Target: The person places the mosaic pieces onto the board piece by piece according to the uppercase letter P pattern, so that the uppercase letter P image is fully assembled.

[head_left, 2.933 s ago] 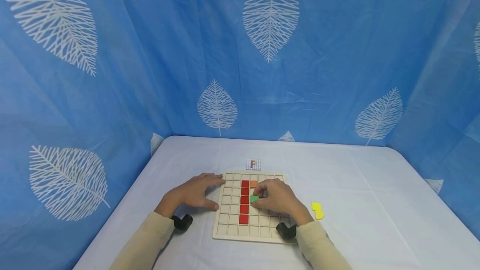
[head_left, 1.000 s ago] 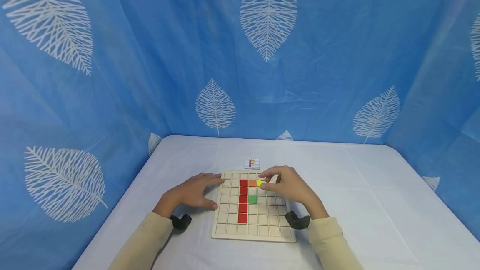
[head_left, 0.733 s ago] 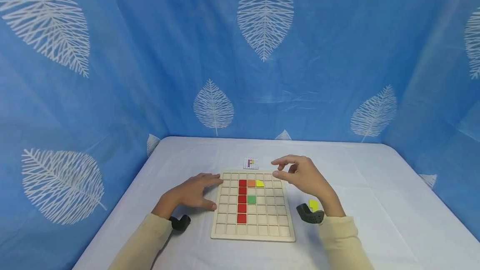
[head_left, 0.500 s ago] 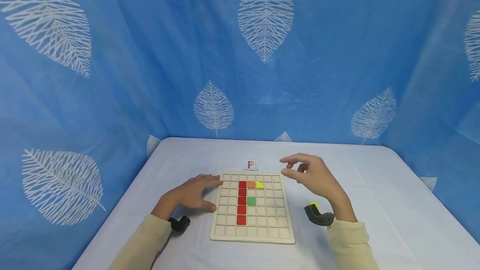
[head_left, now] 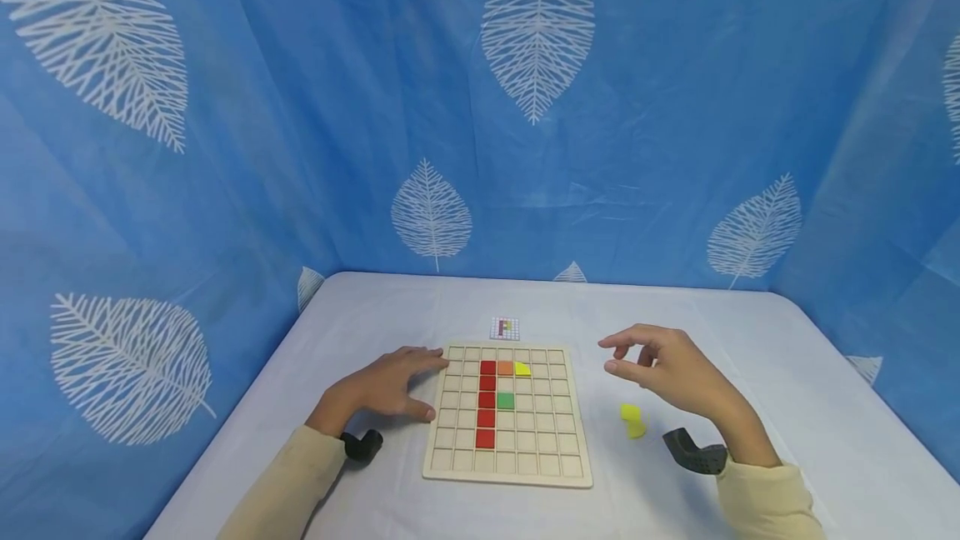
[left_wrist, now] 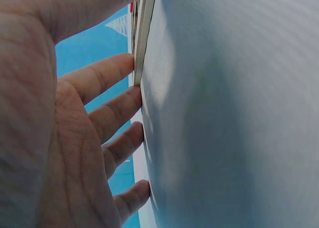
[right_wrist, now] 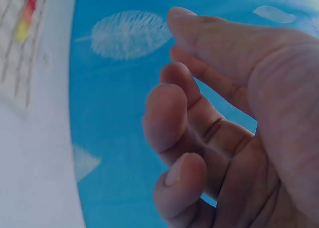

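Note:
A square wooden grid board (head_left: 525, 465) lies on the white table. In its cells sit a column of several red square tiles (head_left: 487, 400), an orange tile (head_left: 505, 368), a yellow tile with one rounded corner (head_left: 522, 369) and a green tile (head_left: 506, 401). My left hand (head_left: 386, 386) touches the board's left edge with thumb and fingertips, fingers spread; the left wrist view shows fingertips at the edge. Over the table right of the board my right hand (head_left: 671, 365) hovers with loosely bent fingers and nothing between them. Two yellow pieces (head_left: 632, 421) lie below that hand.
A small printed card (head_left: 505, 328) with a coloured grid pattern lies just beyond the board. Blue cloth (head_left: 630, 148) with white leaf prints hangs around the table (head_left: 375, 307). Each wrist wears a black mount (head_left: 693, 454).
The green tile, earlier pinched by my right hand, now sits in a cell beside the red column. My right hand has left the board and moved right. The left hand stays put.

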`<state>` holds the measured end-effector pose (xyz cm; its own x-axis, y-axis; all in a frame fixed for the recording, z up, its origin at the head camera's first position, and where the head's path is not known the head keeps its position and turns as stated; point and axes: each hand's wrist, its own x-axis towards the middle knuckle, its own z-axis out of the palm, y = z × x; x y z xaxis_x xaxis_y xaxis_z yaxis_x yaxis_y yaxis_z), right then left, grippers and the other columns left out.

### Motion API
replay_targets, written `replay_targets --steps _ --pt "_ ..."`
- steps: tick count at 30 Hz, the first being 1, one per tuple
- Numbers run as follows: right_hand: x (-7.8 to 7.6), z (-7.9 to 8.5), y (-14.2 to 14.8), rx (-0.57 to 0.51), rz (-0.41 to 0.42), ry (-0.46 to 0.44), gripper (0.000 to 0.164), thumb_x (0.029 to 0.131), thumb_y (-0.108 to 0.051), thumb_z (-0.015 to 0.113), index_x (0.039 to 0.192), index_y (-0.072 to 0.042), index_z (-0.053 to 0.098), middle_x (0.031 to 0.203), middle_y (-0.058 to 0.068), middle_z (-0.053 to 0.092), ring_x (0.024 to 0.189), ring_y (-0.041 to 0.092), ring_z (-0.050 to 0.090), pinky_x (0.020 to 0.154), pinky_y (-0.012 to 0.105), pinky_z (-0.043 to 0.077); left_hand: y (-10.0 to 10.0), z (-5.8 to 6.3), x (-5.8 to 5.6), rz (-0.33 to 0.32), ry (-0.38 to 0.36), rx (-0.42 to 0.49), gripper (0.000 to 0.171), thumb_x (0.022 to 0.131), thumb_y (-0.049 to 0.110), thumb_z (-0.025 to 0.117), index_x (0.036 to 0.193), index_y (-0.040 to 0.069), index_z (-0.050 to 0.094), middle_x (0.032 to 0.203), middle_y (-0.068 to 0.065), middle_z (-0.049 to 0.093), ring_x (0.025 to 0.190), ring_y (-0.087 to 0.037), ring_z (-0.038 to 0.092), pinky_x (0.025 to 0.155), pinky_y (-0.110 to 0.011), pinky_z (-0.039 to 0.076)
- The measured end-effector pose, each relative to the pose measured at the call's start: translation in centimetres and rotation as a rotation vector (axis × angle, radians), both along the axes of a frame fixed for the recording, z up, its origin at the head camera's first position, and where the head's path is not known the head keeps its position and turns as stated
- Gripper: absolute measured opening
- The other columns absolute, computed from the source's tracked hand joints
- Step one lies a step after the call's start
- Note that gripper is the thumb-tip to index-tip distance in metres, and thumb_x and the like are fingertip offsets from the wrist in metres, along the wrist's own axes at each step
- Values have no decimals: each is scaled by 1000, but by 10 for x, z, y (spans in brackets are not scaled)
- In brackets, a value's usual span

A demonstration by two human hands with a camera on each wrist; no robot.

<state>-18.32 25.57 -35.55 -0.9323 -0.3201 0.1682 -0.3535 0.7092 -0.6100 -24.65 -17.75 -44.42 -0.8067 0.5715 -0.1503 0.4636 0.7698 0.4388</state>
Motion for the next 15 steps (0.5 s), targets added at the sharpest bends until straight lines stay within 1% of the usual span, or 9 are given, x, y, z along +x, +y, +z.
replay_targets --steps 5,9,11,15 --pt "4 -9 26 19 -27 -83 33 90 -38 74 119 -23 72 102 1 68 64 8 57 53 27 46 0 0 -1 6 10 -10 83 78 56 78 150 28 48 162 1 38 151 -32 29 118 -61 30" --pt "1 -19 42 16 -30 -147 37 89 -38 75 120 -19 71 105 3 69 65 10 59 57 27 49 2 0 -1 3 9 -5 82 78 57 77 150 29 48 162 0 38 151 -32 30 117 -62 30" --pt "-2 -25 48 7 -9 -194 39 89 -36 76 121 -15 71 106 5 68 66 14 61 59 29 51 2 0 -1 3 5 -2 82 78 57 77 150 30 48 162 1 38 151 -32 30 117 -62 30" --pt "-8 -37 57 -18 74 -286 39 89 -28 76 122 -8 70 112 15 68 64 19 62 58 31 53 1 -2 -1 4 7 -9 81 78 55 78 149 30 48 162 1 38 151 -32 30 118 -60 30"
